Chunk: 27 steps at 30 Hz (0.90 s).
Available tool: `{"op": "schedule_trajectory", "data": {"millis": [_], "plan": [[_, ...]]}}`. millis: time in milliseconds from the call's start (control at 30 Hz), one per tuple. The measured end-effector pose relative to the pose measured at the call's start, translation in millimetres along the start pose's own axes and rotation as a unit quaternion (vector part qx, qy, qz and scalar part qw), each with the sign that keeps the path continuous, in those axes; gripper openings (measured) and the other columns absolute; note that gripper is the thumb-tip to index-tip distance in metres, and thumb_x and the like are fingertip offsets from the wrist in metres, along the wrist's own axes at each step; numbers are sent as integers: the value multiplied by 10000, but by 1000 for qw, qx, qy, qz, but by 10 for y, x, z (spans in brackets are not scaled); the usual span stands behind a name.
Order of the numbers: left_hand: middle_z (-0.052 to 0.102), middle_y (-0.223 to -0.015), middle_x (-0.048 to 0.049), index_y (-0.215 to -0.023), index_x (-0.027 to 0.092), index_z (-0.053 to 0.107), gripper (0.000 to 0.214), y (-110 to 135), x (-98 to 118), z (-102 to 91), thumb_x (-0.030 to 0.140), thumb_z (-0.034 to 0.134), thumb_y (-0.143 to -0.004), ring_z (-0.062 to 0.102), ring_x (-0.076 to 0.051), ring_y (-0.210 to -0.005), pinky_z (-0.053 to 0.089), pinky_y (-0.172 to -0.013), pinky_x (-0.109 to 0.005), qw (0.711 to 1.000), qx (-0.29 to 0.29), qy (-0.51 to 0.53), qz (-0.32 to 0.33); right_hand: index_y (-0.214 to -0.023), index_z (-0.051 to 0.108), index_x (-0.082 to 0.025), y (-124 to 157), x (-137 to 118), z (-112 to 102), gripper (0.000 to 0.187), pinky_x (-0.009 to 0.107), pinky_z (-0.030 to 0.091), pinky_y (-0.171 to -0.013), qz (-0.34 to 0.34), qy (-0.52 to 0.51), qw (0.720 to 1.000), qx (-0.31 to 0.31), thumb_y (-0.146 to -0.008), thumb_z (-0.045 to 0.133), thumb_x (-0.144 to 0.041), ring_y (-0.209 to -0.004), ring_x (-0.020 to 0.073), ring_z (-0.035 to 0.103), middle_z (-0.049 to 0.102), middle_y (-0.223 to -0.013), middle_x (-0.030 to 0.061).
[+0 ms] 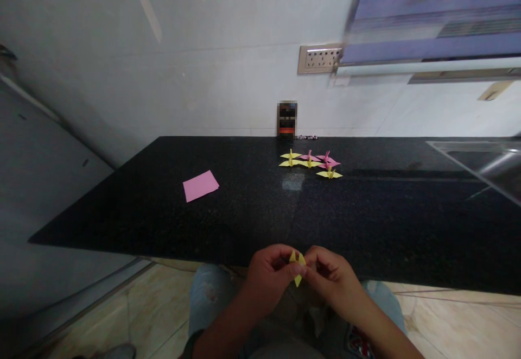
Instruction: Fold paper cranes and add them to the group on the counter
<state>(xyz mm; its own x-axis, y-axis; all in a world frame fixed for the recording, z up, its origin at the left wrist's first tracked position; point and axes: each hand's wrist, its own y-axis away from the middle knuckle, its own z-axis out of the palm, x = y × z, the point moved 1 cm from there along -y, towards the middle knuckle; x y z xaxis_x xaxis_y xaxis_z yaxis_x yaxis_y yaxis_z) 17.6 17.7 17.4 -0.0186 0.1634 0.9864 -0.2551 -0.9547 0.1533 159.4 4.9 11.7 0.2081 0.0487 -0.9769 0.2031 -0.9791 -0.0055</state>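
Both hands meet just below the front edge of a black stone counter (244,212). My left hand (268,277) and my right hand (331,280) pinch a small folded yellow paper piece (297,265) between their fingertips, one on each side. The fingers of both hands are closed on it. Farther back on the counter lie several folded paper cranes (311,162), yellow and pink, close together. A flat pink paper square (201,186) lies to the left, apart from them.
A small dark object (287,120) stands against the white wall behind the cranes. A wall socket plate (319,58) sits above it. A steel sink (484,163) is at the right. A grey cabinet (36,185) stands to the left. My knees in jeans are below.
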Motion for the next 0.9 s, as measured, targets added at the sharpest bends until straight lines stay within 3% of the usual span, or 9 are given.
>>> {"op": "schedule_trajectory", "data": {"millis": [100, 300, 467, 533, 700, 800, 900], "plan": [[562, -509, -1, -656, 119, 602, 219, 28, 65, 2, 331, 653, -629, 444, -72, -387, 346, -394, -186, 996, -7, 75, -49, -617, 521, -161, 35, -100, -14, 205, 201, 328, -491, -36, 45, 998, -1, -769, 536, -297, -538, 87, 392, 442, -582, -22], [617, -619, -42, -707, 114, 611, 225, 18, 49, -5, 337, 623, -680, 557, -112, -548, 425, -537, -222, 972, -64, 216, -66, -720, 533, -178, 74, -204, -53, 134, 218, 343, -511, -53, 7, 998, 28, -798, 497, -281, -577, 103, 432, 475, -663, -3], [613, -648, -35, -762, 122, 604, 211, 32, 37, 18, 325, 603, -705, 558, -106, -548, 426, -551, -231, 959, -113, 255, -54, -722, 542, -189, 86, -291, -96, 121, 233, 360, -533, -75, 5, 997, 25, -798, 497, -271, -602, 116, 464, 487, -676, 4], [610, -650, -23, -772, 131, 588, 201, 28, 40, 20, 312, 617, -692, 553, -103, -537, 424, -536, -225, 963, -101, 244, -47, -733, 550, -194, 90, -323, -106, 79, 231, 359, -528, -86, 30, 996, 22, -770, 538, -263, -596, 115, 460, 480, -673, -1], [588, -576, 2, -684, 134, 537, 179, 6, 82, 14, 273, 646, -653, 509, -83, -473, 404, -463, -196, 984, -4, 177, -28, -749, 573, -199, 80, -310, -80, 78, 223, 348, -502, -98, 91, 991, 20, -706, 608, -254, -572, 112, 444, 472, -648, -11], [577, -555, -5, -663, 118, 558, 194, 5, 109, 22, 285, 653, -635, 478, -75, -442, 356, -405, -179, 990, 27, 135, -32, -688, 584, -184, 55, -223, -32, 104, 221, 352, -506, -68, 65, 995, 13, -751, 560, -262, -569, 111, 449, 497, -641, 0], [590, -644, -5, -783, 123, 595, 239, 11, 104, 28, 273, 670, -612, 453, -54, -439, 329, -392, -168, 989, 47, 135, -42, -674, 575, -167, 25, -128, -2, 176, 220, 361, -505, -26, 3, 999, 40, -791, 506, -279, -566, 111, 452, 504, -635, 8]]}}
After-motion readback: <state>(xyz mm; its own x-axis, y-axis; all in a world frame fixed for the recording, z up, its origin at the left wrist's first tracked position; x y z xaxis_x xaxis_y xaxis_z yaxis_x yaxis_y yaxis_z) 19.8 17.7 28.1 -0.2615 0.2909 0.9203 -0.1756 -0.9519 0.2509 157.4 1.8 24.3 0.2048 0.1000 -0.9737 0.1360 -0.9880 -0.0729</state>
